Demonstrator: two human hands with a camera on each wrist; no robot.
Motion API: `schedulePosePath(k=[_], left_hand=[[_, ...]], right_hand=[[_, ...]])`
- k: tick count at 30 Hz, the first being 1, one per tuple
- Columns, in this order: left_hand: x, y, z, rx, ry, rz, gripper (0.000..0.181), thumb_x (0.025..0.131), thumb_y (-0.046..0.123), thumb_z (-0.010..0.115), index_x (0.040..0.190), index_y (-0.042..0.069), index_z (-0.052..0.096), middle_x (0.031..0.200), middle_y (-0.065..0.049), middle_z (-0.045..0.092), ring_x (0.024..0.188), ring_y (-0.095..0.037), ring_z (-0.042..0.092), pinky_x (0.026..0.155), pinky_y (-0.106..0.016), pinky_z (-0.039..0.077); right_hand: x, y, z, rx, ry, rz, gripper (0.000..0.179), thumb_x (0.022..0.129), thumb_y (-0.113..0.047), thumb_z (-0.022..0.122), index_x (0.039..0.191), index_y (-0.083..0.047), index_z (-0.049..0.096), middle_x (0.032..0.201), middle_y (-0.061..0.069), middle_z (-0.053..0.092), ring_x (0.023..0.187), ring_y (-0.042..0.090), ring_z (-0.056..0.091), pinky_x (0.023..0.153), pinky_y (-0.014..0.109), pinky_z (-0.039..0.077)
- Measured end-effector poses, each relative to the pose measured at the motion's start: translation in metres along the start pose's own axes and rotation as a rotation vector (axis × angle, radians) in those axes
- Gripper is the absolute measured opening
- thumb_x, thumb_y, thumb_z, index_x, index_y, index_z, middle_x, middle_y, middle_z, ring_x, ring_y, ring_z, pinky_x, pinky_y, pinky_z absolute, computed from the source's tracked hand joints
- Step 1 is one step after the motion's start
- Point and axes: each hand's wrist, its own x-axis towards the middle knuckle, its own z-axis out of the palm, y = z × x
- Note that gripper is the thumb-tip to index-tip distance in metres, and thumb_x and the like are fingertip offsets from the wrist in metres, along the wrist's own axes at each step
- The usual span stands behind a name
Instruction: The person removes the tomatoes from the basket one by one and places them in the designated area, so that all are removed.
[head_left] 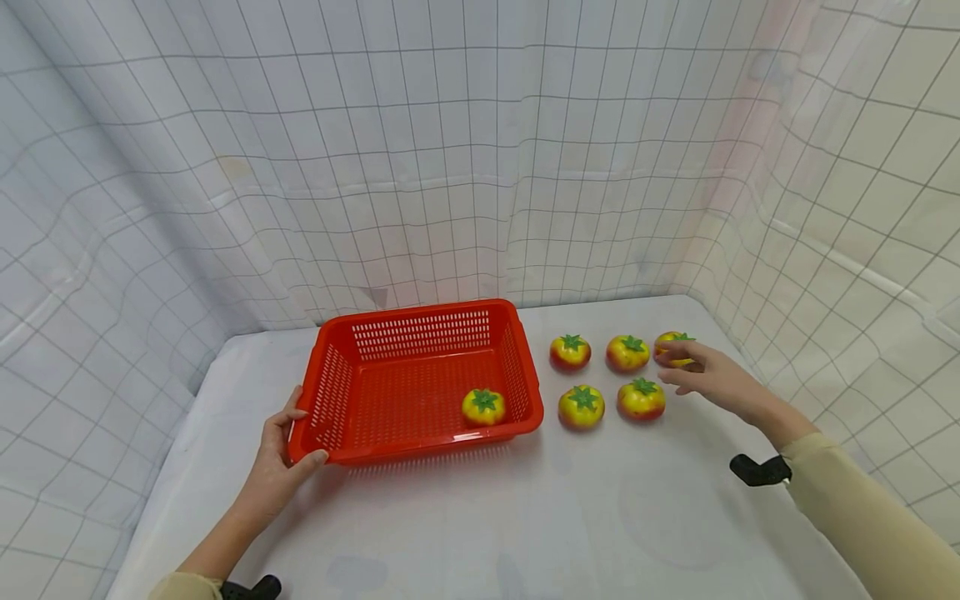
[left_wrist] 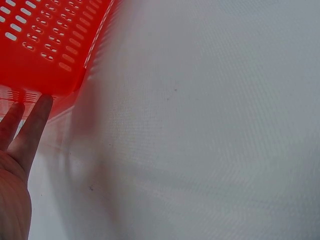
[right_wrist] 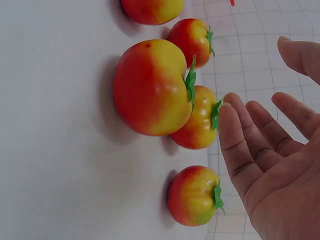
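Observation:
A red plastic basket [head_left: 405,400] with slotted walls stands on the white table, left of the middle. My left hand [head_left: 276,467] holds its near left corner, thumb at the front rim and fingers along the left rim. In the left wrist view, fingers [left_wrist: 35,125] touch the basket's outer wall. One red-and-yellow tomato [head_left: 483,407] with a green leafy top lies inside, near the front right corner. My right hand [head_left: 712,379] hovers beside the far right tomato [head_left: 667,348], partly covering it. The right wrist view shows that hand's fingers spread, with nothing held.
Several more tomatoes sit right of the basket in two rough rows: a back left one [head_left: 570,353], a back middle one [head_left: 627,354], a front left one [head_left: 581,407] and a front right one [head_left: 641,400]. White checked curtains [head_left: 420,167] hang behind and at both sides.

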Motion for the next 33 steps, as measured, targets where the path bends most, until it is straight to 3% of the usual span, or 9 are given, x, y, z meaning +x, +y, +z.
schedulePosePath(k=[5, 11, 18, 25, 33], left_hand=[[0.0, -0.001, -0.001, -0.014, -0.002, 0.003, 0.061, 0.095, -0.007, 0.062, 0.142, 0.007, 0.025, 0.173, -0.001, 0.001, 0.138, 0.006, 0.028, 0.088, -0.017, 0.053], [0.0, -0.001, -0.001, -0.019, -0.003, 0.0, 0.061, 0.095, -0.007, 0.061, 0.142, 0.008, 0.025, 0.173, 0.0, 0.0, 0.139, 0.005, 0.028, 0.089, -0.018, 0.053], [0.0, 0.001, 0.0, -0.006, -0.001, -0.03, 0.06, 0.097, -0.003, 0.063, 0.141, 0.012, 0.026, 0.173, 0.001, 0.0, 0.142, -0.002, 0.026, 0.089, -0.018, 0.053], [0.0, 0.001, -0.001, -0.025, -0.007, -0.032, 0.059, 0.097, -0.004, 0.062, 0.141, 0.012, 0.025, 0.173, 0.002, 0.0, 0.139, 0.003, 0.029, 0.089, -0.019, 0.053], [0.0, 0.002, -0.001, -0.031, -0.011, -0.037, 0.06, 0.097, -0.004, 0.062, 0.141, 0.012, 0.025, 0.173, 0.002, -0.001, 0.136, 0.004, 0.032, 0.088, -0.019, 0.054]], right_hand=[[0.008, -0.015, 0.006, -0.012, -0.006, -0.07, 0.065, 0.099, -0.044, 0.065, 0.151, -0.01, 0.046, 0.146, 0.015, 0.053, 0.115, 0.034, 0.062, 0.097, 0.048, 0.052], [0.02, -0.032, 0.017, -0.007, -0.035, -0.138, 0.061, 0.097, -0.044, 0.068, 0.147, -0.013, 0.052, 0.142, 0.01, 0.059, 0.125, 0.031, 0.058, 0.102, 0.053, 0.05], [0.039, -0.053, 0.03, 0.017, -0.089, -0.137, 0.056, 0.095, -0.047, 0.071, 0.145, -0.027, 0.054, 0.142, 0.004, 0.058, 0.127, 0.027, 0.058, 0.099, 0.047, 0.053], [0.055, -0.077, 0.044, 0.031, -0.14, -0.153, 0.055, 0.095, -0.045, 0.071, 0.145, -0.028, 0.054, 0.147, 0.007, 0.055, 0.128, 0.027, 0.057, 0.098, 0.05, 0.053], [0.074, -0.105, 0.062, 0.026, -0.198, -0.211, 0.055, 0.095, -0.042, 0.071, 0.145, -0.028, 0.054, 0.143, 0.0, 0.058, 0.125, 0.022, 0.058, 0.1, 0.046, 0.053]])
